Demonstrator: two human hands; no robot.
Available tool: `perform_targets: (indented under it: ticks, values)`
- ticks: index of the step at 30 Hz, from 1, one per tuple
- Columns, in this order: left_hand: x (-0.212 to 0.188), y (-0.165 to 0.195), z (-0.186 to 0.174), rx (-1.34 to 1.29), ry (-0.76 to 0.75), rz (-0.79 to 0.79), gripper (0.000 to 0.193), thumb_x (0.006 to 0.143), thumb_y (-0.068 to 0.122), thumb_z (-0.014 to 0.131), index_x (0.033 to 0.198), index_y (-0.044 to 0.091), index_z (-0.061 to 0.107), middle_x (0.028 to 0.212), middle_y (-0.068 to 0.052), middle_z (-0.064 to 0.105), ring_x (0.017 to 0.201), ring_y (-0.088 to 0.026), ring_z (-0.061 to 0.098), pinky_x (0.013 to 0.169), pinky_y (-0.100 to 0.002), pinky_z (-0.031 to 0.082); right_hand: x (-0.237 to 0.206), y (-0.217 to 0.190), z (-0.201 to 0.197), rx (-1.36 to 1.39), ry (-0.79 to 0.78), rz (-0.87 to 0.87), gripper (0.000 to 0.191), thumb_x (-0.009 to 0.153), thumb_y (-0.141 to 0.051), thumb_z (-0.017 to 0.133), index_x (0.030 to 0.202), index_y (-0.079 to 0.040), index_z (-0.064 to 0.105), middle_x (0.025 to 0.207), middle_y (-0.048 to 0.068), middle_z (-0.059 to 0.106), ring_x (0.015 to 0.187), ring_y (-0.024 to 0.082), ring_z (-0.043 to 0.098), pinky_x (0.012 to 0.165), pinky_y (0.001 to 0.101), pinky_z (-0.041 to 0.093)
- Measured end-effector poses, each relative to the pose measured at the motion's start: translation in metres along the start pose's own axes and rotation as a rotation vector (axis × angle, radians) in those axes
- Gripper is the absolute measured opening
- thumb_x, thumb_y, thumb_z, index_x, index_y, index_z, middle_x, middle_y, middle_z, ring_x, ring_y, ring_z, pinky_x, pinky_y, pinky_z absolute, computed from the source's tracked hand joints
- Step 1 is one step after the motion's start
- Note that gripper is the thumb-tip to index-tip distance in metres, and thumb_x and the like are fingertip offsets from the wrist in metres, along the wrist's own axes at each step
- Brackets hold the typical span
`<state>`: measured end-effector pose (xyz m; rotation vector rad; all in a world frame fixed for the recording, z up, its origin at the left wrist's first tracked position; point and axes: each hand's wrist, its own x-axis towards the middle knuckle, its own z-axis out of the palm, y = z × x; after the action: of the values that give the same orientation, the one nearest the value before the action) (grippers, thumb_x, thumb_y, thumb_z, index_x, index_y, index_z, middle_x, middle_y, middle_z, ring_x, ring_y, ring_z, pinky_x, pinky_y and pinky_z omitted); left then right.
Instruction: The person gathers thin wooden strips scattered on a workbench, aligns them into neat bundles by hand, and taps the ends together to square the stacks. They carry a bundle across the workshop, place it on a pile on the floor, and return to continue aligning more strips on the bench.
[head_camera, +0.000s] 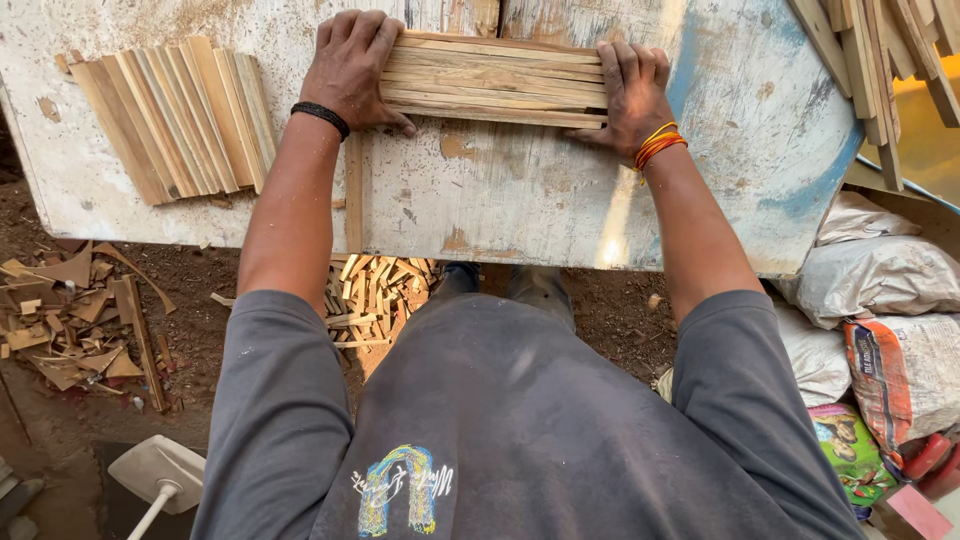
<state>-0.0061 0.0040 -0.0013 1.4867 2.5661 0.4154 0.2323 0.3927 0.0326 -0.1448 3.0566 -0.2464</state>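
Head view looks down on a broad worn tabletop (520, 190), its whitish paint scuffed, chipped and streaked with blue at the right. Far on it, near the middle, lies a bundle of thin flat wooden strips (495, 80), pale and rough-sawn, laid lengthwise left to right. The left hand (352, 68) presses the bundle's left end, fingers curled over it; the right hand (632, 92) clamps the right end, fingers bent around the strips. At the far left a fanned row of similar slats (175, 115) lies flat. Right of the table sit lumpy woven sacks (880, 280). On the dirt at near left lie splintered wood offcuts (75, 325).
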Motion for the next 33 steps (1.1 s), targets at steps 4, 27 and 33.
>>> perform_targets:
  ticks: [4, 27, 33]
  values:
    - [0.012, -0.007, -0.004, -0.002, -0.03, -0.016, 0.138, 0.034, 0.076, 0.095, 0.148, 0.014, 0.048, 0.141, -0.009, 0.048, 0.137, -0.031, 0.04, 0.119, -0.047, 0.033, 0.012, 0.011, 0.004, 0.014, 0.068, -0.05, 0.123, 0.076, -0.073, 0.088, 0.157, 0.004, 0.037, 0.155, 0.018, 0.043, 0.142, 0.036, 0.037, 0.123, 0.0548, 0.022]
    - [0.073, -0.039, 0.01, 0.032, -0.016, -0.047, 0.137, 0.037, 0.07, 0.097, 0.153, 0.015, 0.047, 0.155, -0.011, 0.044, 0.148, -0.037, 0.035, 0.123, -0.051, 0.035, 0.059, 0.055, 0.028, 0.007, -0.007, 0.038, 0.13, 0.072, -0.074, 0.086, 0.164, -0.001, 0.03, 0.155, 0.016, 0.036, 0.144, 0.035, 0.029, 0.124, 0.0503, 0.017]
    - [0.091, -0.04, 0.011, 0.034, -0.04, -0.082, 0.146, 0.036, 0.072, 0.095, 0.158, 0.012, 0.044, 0.158, -0.013, 0.043, 0.146, -0.038, 0.035, 0.121, -0.051, 0.033, 0.068, 0.073, 0.03, 0.001, 0.029, 0.019, 0.128, 0.069, -0.075, 0.089, 0.158, -0.004, 0.029, 0.154, 0.014, 0.037, 0.143, 0.033, 0.031, 0.123, 0.0477, 0.019]
